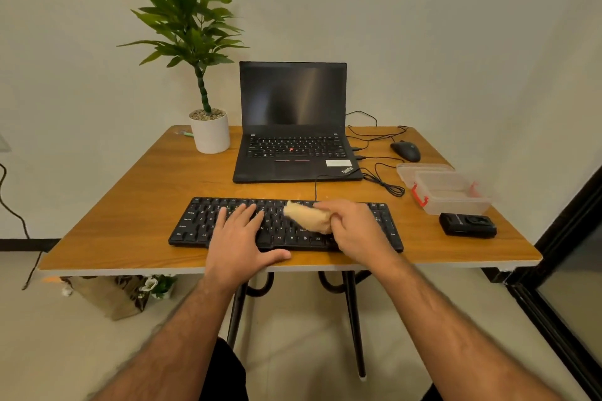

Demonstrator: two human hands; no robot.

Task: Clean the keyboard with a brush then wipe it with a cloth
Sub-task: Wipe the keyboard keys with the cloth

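Observation:
A black keyboard (195,221) lies near the front edge of the wooden table (136,198). My left hand (239,238) rests flat on its left-middle keys, fingers straight, thumb at the front edge. My right hand (355,228) grips a bunched beige cloth (308,216) and holds it against the keys right of centre. No brush shows anywhere in view.
Behind the keyboard stands an open black laptop (293,127). A potted plant (208,130) sits back left. On the right are a mouse (406,150), loose cables (381,179), a clear plastic box (446,189) with red clips and a small black device (467,225).

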